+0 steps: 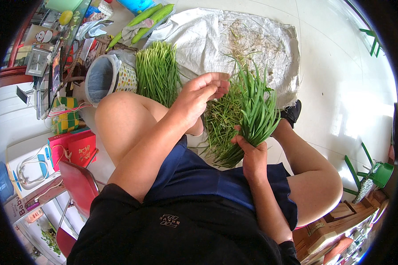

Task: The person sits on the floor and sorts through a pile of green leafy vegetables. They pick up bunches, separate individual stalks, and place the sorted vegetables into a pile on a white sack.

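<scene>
My right hand [254, 155] grips a bunch of long green leaves, probably Chinese chives [257, 111], near its lower end; the leaves fan upward. To the left of this bunch is my left hand [208, 86], raised with its fingers bent and the thumb near them; whether something small is between them cannot be made out. Beneath both hands, a loose pile of green and yellowish stalks and leaves [220, 121] lies between my legs. A neat, thick bundle of chives [156, 71] rests on the left, beside a white woven sheet [199, 43].
A lined, dotted waste bin [126, 78] stands by my left knee. Beyond it lie long green gourds [157, 15]. Plant scraps [240, 39] cover part of the sheet. A red chair [78, 185] is at left, a green stool [381, 175] at right, and my black shoe [291, 112] beside the sheet.
</scene>
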A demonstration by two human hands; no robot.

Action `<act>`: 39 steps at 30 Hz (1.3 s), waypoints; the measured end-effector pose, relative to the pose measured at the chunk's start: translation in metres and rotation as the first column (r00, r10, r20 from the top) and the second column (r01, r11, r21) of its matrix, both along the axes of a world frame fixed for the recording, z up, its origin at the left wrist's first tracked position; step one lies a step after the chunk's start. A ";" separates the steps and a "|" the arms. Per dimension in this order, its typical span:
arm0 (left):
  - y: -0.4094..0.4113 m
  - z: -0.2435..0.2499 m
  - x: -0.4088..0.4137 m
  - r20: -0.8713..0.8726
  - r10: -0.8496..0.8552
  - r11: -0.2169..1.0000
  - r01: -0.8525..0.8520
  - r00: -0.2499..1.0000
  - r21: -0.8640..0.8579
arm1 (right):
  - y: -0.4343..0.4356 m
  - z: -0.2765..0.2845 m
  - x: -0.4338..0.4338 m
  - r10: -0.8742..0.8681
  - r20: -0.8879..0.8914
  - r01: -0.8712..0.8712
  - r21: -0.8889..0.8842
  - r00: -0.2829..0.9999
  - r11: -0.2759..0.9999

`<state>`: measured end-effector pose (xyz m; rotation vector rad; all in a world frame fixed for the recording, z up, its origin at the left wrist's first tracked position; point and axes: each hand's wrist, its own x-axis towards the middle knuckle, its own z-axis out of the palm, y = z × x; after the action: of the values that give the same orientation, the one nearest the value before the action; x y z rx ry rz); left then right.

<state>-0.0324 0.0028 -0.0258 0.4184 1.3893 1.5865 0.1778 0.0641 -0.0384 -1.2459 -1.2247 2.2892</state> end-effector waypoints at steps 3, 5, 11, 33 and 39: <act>0.000 -0.001 0.002 -0.026 -0.032 0.999 0.031 0.999 -0.037 | 0.000 0.000 0.000 -0.011 0.002 0.011 -0.007 1.000 1.000; 0.001 -0.002 0.004 -0.037 -0.038 0.998 0.036 0.999 -0.053 | 0.001 0.002 -0.001 -0.020 0.008 0.020 -0.017 1.000 1.000; 0.002 -0.001 0.007 -0.016 -0.033 0.997 0.032 0.999 -0.077 | 0.001 0.002 0.000 -0.035 0.016 0.036 -0.046 0.999 0.998; 0.004 0.013 -0.003 0.047 -0.012 0.997 0.009 0.999 0.076 | 0.001 -0.004 0.001 -0.023 0.034 0.026 -0.077 0.999 0.997; 0.004 0.013 -0.004 0.069 0.013 0.994 -0.020 0.998 0.105 | 0.000 -0.002 -0.001 -0.028 0.045 0.032 -0.088 0.999 0.996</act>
<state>-0.0365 0.0069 -0.0133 0.4128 1.2645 1.6771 0.1769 0.0641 -0.0405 -1.3418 -1.1208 2.3296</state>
